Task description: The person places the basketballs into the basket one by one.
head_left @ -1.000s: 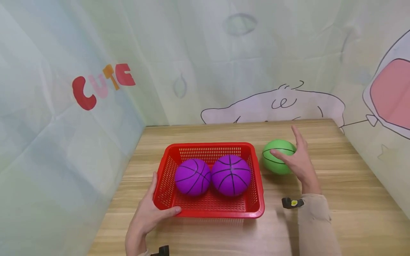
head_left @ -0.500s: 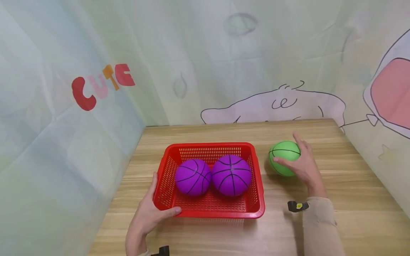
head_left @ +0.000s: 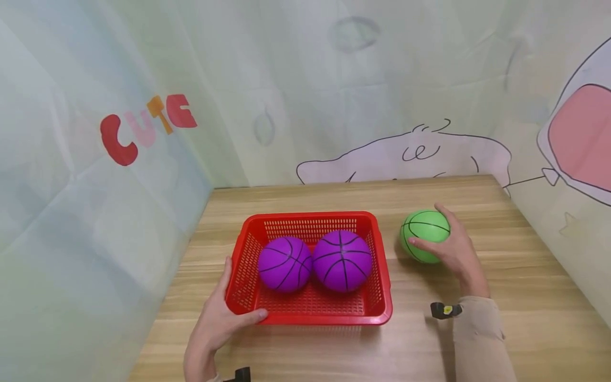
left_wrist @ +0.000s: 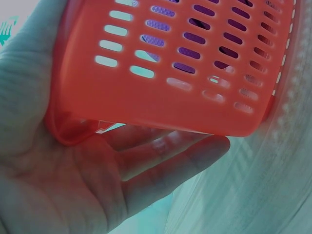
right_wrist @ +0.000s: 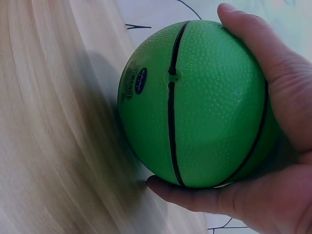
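Two purple toy basketballs, a left one and a right one, lie side by side in a red plastic basket. At the basket's front left corner, my left hand holds the rim, thumb along the front and fingers by the left side. The left wrist view shows the slotted basket wall with fingers extended under its edge. To the right of the basket, my right hand grips a green toy basketball from its right side. Thumb and finger span the ball in the right wrist view.
The wood-grain table carries everything. A printed cloth backdrop stands behind the table and along both sides. Between the basket's right wall and the green ball lies a narrow strip of tabletop.
My right hand has closed in round the green ball, which shifted slightly right and turned. The left hand and basket keep their places. The head view has shifted a little.
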`<state>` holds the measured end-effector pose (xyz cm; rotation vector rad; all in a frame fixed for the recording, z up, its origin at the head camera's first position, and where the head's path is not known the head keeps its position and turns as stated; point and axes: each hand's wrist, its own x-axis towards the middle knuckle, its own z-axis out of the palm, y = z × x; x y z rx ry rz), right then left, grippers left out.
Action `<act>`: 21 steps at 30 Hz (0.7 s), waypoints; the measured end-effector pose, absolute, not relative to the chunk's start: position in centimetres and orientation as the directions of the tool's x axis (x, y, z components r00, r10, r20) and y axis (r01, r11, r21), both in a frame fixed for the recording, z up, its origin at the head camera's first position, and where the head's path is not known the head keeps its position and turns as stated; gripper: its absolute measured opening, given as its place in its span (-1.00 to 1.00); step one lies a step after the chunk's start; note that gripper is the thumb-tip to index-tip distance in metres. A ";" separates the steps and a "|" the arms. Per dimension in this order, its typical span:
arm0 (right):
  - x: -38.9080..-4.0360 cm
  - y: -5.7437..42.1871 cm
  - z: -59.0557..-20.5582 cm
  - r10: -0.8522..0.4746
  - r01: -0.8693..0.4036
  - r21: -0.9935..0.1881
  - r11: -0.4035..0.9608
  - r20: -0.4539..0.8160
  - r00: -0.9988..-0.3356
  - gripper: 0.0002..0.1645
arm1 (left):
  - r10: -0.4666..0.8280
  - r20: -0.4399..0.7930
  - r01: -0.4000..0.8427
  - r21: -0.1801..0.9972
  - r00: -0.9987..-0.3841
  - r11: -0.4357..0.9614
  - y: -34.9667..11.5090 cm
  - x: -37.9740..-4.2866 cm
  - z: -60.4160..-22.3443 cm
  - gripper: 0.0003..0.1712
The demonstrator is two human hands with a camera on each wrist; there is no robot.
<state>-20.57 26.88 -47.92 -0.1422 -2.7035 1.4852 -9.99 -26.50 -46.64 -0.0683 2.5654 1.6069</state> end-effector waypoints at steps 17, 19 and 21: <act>-20.1 26.6 -47.9 0.157 0.113 -0.855 0.507 -0.037 -0.987 0.54 | 0.018 -0.130 -0.111 0.901 -0.991 0.419 -26.4 -10.1 -46.7 0.70; -20.0 26.5 -48.0 0.174 0.123 -0.859 0.497 -0.040 -0.984 0.54 | 0.017 -0.129 -0.110 0.900 -0.992 0.423 -26.4 -10.0 -46.7 0.70; -19.8 26.4 -48.1 0.190 0.131 -0.867 0.480 -0.043 -0.981 0.54 | 0.015 -0.124 -0.106 0.897 -0.992 0.430 -26.3 -10.0 -46.7 0.70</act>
